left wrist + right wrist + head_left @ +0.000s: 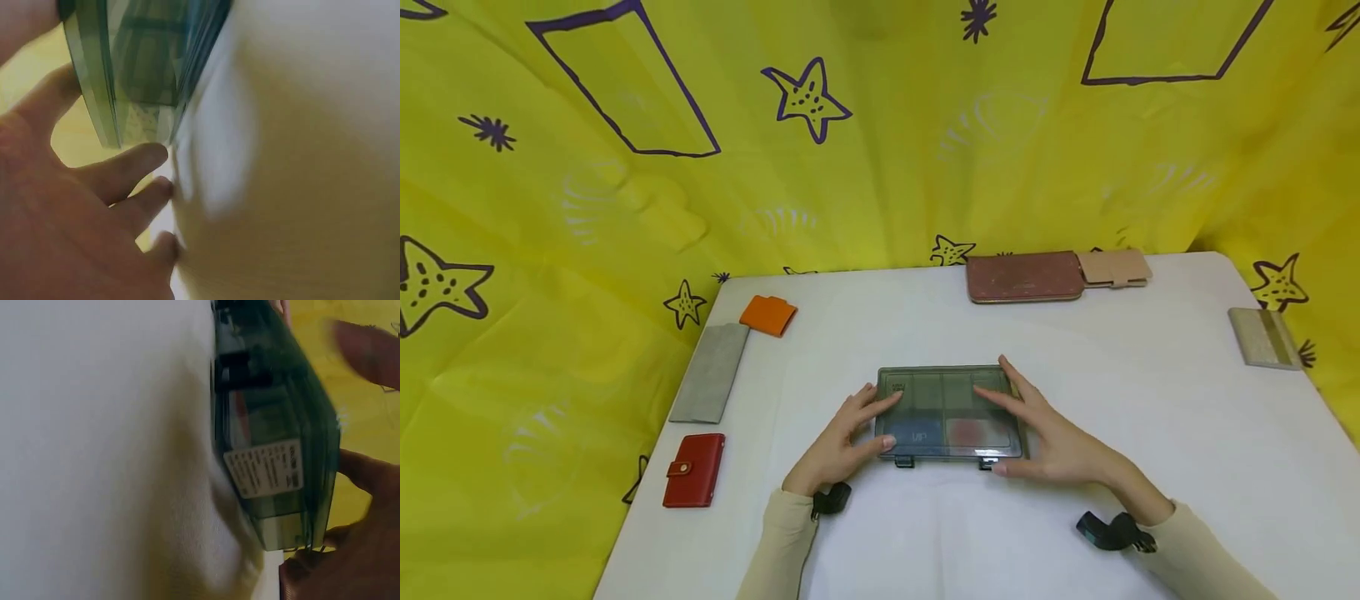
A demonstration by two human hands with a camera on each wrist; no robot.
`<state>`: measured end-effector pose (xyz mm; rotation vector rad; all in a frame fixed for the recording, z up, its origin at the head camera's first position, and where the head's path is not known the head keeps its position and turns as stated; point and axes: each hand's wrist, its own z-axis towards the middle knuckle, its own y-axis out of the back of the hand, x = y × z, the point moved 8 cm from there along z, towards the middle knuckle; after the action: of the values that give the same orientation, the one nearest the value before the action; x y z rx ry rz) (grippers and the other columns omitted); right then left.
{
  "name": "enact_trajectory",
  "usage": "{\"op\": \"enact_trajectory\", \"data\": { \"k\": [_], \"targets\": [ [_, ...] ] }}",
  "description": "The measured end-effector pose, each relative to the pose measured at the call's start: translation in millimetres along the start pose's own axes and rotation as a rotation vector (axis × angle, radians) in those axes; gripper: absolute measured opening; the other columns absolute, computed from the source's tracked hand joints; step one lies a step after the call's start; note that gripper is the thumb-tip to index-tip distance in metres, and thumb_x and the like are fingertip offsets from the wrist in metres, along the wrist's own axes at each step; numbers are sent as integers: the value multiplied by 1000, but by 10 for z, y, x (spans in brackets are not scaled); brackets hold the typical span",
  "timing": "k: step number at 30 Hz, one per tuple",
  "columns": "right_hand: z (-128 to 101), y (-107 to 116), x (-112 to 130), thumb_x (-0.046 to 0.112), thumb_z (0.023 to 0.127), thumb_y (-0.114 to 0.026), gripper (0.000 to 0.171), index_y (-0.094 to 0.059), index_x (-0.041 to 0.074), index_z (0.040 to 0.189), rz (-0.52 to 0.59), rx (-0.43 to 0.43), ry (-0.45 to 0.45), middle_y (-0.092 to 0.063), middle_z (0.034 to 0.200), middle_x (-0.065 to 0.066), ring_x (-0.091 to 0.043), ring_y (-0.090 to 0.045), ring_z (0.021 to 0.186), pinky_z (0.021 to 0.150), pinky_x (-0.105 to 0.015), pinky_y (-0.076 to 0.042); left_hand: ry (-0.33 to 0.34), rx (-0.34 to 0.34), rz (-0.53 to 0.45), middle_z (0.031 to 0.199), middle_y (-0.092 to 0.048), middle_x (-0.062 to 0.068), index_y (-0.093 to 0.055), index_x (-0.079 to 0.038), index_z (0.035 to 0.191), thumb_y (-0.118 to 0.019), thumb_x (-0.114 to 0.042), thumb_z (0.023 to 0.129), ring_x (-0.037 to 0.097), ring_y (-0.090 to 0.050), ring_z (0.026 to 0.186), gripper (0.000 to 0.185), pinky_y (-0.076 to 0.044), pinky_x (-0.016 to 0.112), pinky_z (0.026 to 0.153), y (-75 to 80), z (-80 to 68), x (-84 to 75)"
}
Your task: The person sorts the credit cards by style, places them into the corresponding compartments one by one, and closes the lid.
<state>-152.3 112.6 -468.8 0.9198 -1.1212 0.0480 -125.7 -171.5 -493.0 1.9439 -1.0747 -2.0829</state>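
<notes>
A translucent green plastic box (945,408) with a flat lid and two front latches lies on the white table; compartments show through the lid, with something blue and something reddish in the front ones. At its left end, my left hand (844,446) has thumb and index finger reaching over the lid's edge. My right hand (1060,442) is spread at the right end, a finger over the lid and the thumb near the right latch. A white printed label (265,469) is on the box's side in the right wrist view. The left wrist view shows spread fingers (134,169) beside the box.
Along the left edge lie a red snap wallet (695,471), a grey flat case (710,373) and an orange card holder (767,316). A brown wallet (1025,277) and a beige one (1114,267) lie at the back, a grey-beige wallet (1264,337) at the right edge.
</notes>
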Motion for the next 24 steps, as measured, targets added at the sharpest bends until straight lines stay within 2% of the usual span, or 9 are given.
{"op": "enact_trajectory", "data": {
  "k": [2, 4, 6, 8, 11, 14, 17, 22, 24],
  "targets": [
    [-47, -68, 62, 14, 81, -88, 98, -39, 22, 166, -50, 31, 16, 8, 178, -22, -53, -2, 161, 106, -89, -31, -9, 0, 51, 177, -17, 15, -39, -29, 166, -58, -30, 111, 37, -6, 166, 58, -6, 70, 131, -44, -59, -61],
    [-56, -107, 84, 4, 75, -86, 104, -38, 23, 166, -109, 23, 18, 10, 177, -24, -54, -1, 161, 106, -87, -34, -11, -4, 95, 177, -16, 16, -35, -28, 167, -50, -28, 114, 37, -6, 166, 56, 2, 67, 132, -80, -93, -110],
    [-50, -124, 67, 0, 73, -83, 107, -38, 29, 166, -175, 4, -13, 9, 177, -25, -54, -3, 161, 107, -84, -38, -1, -2, 109, 178, -14, 14, -30, -29, 169, -47, -23, 113, 35, -5, 167, 59, 6, 64, 132, -109, -110, -138],
    [-47, -129, 32, 2, 74, -83, 107, -37, 32, 166, -218, 2, -45, 7, 176, -29, -57, -8, 160, 106, -83, -40, 14, 6, 106, 179, -12, 10, -28, -32, 169, -52, -14, 105, 31, -3, 167, 71, 8, 61, 133, -129, -115, -153],
    [-46, -122, -4, 8, 78, -86, 106, -35, 35, 167, -275, 17, -56, 2, 174, -34, -59, -20, 156, 105, -80, -44, 12, 27, 128, 179, -12, 10, -26, -33, 170, -60, -1, 86, 31, -3, 167, 96, 7, 62, 133, -143, -108, -156],
    [-17, -110, -6, 14, 79, -89, 106, -34, 34, 167, -343, 22, -35, -4, 172, -38, -60, -32, 151, 104, -75, -48, -9, 27, 215, 176, -19, 15, -26, -29, 170, -67, 1, 87, 36, -8, 166, 98, 1, 66, 132, -150, -74, -148],
    [28, -103, 7, 14, 80, -91, 106, -33, 32, 167, -389, 21, -19, -8, 170, -41, -61, -39, 147, 106, -73, -48, -40, -12, 302, 169, -33, 20, -31, -23, 168, -77, -4, 89, 42, -19, 162, 93, -9, 68, 130, -136, -25, -168],
    [72, -103, 39, 14, 79, -92, 105, -32, 27, 166, -413, 32, -3, -14, 165, -47, -64, -42, 143, 107, -74, -45, -104, -108, 444, 152, -49, 21, -45, -15, 159, -89, -11, 79, 45, -40, 147, 91, -29, 64, 124, -101, 39, -261],
    [74, -118, 39, 23, 82, -93, 105, -31, 27, 166, -401, 43, -14, -14, 164, -47, -65, -40, 143, 108, -75, -44, -105, -136, 469, 150, -51, 21, -49, -15, 156, -94, -19, 77, 44, -44, 144, 91, -33, 63, 122, -98, 52, -275]
  ]
}}
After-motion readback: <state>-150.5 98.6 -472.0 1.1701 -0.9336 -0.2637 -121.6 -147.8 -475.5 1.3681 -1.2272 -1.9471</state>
